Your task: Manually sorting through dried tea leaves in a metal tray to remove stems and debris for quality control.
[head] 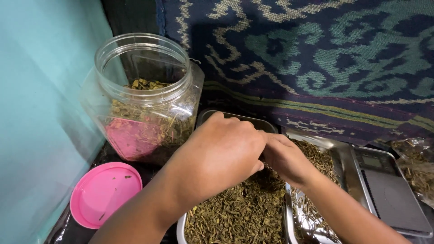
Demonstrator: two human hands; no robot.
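Head view: both hands meet over the near middle of the worktop [86, 230], a dark surface against a patterned blue-green cloth [325, 58] at the rear; the left hand [217, 153] lies knuckles up, fingers curled downward over the herbs [239, 212], and the right hand [287, 158] comes in from the right with its fingers tucked under the left; the fingertips of both are hidden, so I cannot tell whether either is clenched on herbs or merely resting in them; the herbs are dry, olive-brown leaf and stem fragments heaped in a white tub [181, 226] at the near edge, directly below the hands, the pieces lying every way with no common long axis; judged, the hands are cupped together so as to gather loose material without scattering it; a steel tray [348, 158] just right of the tub carries a thinner layer of the same fragments, its long side running from the near edge toward the rear; a dark container [257, 123] shows partly behind the hands, contents hidden; a clear jar [142, 97] stands upright at the rear left, mouth open and facing up, part filled with herbs, a pink patch on its front; its pink lid [105, 193] lies flat near the left edge, apart from the jar, presumably set aside to leave the mouth free; a scale [391, 192] sits at the right, touching the tray's edge, platform bare; a clear bag [416, 167] of herbs lies at the far right edge.
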